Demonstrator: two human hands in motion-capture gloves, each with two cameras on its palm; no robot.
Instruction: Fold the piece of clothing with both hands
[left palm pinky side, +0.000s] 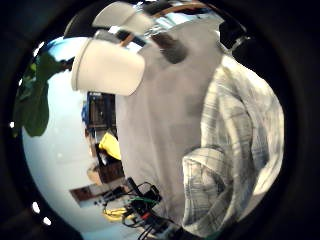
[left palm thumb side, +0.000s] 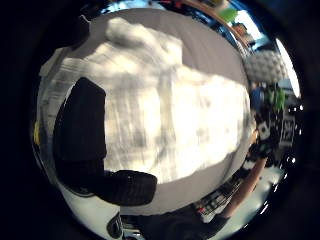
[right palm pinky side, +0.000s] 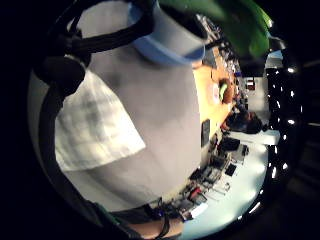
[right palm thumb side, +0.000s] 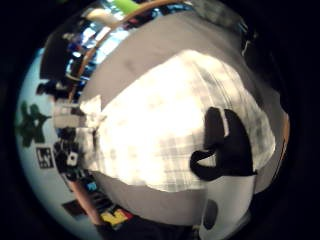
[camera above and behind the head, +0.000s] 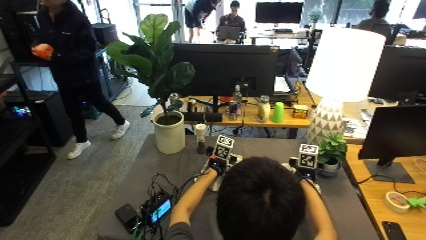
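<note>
You are hovering your left hand (camera above and behind the head: 216, 164) and right hand (camera above and behind the head: 305, 172) over the plaid shirt (right palm thumb side: 165, 135); finger states are hidden, apparently.

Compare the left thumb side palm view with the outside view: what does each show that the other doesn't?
Only the left thumb side palm view shows the plaid shirt spread on the grey table, with black gloved fingers lying on the cloth. Only the outside view shows the potted plant, the white lamp and the person's head, which hides the shirt there. Both show the grey table and the black gloves, the left hand and right hand.
</note>
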